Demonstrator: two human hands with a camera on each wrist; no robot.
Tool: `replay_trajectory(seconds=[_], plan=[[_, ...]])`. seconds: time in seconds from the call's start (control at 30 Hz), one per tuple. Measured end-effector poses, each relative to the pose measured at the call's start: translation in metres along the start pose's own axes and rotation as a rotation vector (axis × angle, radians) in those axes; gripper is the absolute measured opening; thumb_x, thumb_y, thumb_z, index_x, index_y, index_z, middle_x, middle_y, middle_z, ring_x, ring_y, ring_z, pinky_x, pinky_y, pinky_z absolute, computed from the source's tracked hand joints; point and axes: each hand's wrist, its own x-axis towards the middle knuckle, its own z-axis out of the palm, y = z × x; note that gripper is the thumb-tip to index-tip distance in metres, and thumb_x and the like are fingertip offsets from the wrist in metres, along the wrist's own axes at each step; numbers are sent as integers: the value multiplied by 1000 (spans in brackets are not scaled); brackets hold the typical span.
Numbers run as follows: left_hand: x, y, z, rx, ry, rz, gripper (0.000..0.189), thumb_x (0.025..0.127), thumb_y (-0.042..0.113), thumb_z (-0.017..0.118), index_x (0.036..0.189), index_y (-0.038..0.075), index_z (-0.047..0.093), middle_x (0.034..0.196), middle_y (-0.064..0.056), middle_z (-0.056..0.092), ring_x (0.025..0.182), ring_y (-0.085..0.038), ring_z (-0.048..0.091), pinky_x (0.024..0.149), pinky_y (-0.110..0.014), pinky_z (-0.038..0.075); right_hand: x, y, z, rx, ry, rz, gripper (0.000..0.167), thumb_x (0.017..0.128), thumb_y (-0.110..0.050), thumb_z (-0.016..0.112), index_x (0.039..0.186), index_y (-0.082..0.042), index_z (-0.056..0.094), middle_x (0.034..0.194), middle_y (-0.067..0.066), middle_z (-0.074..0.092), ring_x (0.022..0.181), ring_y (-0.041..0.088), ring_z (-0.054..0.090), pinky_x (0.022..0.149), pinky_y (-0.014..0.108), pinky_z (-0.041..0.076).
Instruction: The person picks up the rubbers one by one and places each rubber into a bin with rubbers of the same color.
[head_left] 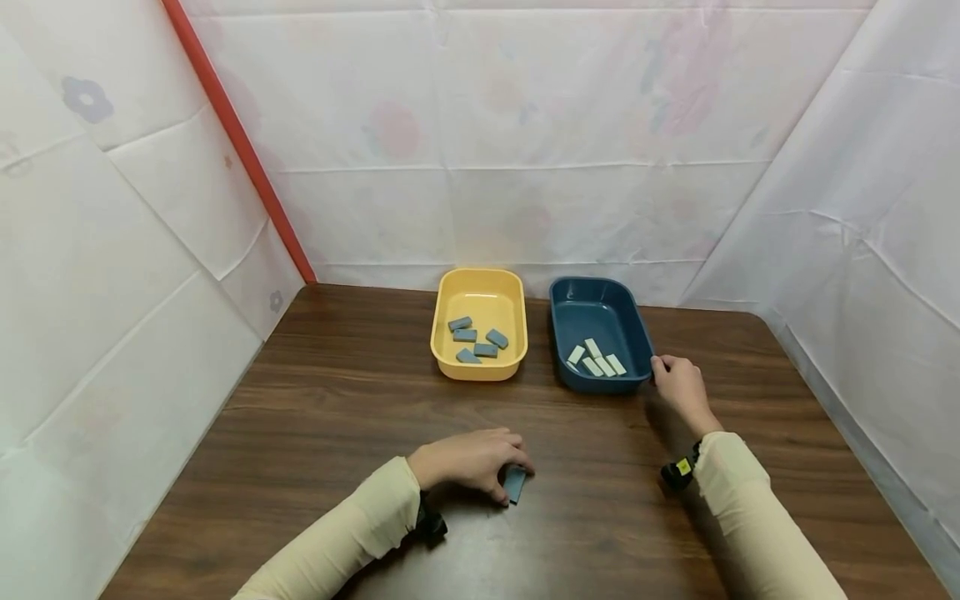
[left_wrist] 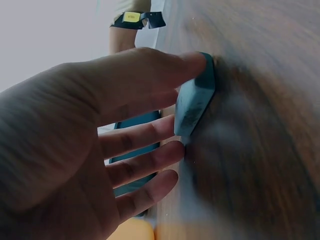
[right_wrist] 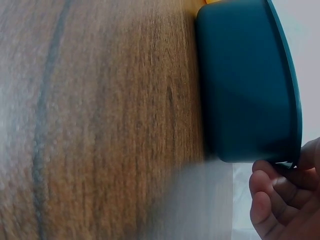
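Observation:
My left hand point(head_left: 476, 458) pinches a small grey-blue rectangular block point(head_left: 514, 483) between thumb and forefinger, low over the table. In the left wrist view, the thumb lies against one end of the block point(left_wrist: 194, 100), and the other fingers are spread beside it. Thumb and fingers of my right hand point(head_left: 681, 387) grip the near right corner of the dark blue tray's point(head_left: 564, 321) rim. Several cream-white blocks point(head_left: 615, 364) lie in the near half of that tray. The right wrist view shows the tray's outer wall point(right_wrist: 245, 85) standing on the table.
A yellow tray point(head_left: 480, 375) stands left of the blue one, holding several grey-blue blocks point(head_left: 486, 351). Both trays are near the back of the brown wooden table point(head_left: 337, 400). White patterned sheeting point(head_left: 525, 125) encloses the back and sides, with a red strip point(head_left: 240, 142) at left.

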Motion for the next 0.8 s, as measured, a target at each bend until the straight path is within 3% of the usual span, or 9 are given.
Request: replay_trajectory(seconds=[0.33, 0.8], plan=[[1, 1, 0, -7, -15, -44, 43, 83, 33, 77, 123, 24, 67, 107, 6, 60, 91, -5, 51, 80, -17, 44, -1, -3, -4, 4, -11, -1, 46, 105, -25, 35, 108, 8, 66, 88, 23, 70, 70, 24, 57, 61, 30, 41], [-1, -2, -14, -68, 129, -127, 46, 87, 35, 73, 129, 17, 64, 112, 3, 60, 96, -6, 53, 85, -20, 46, 0, -1, -3, -12, -8, -16, 45, 105, -26, 35, 100, 5, 68, 83, 21, 70, 68, 24, 56, 62, 31, 40]])
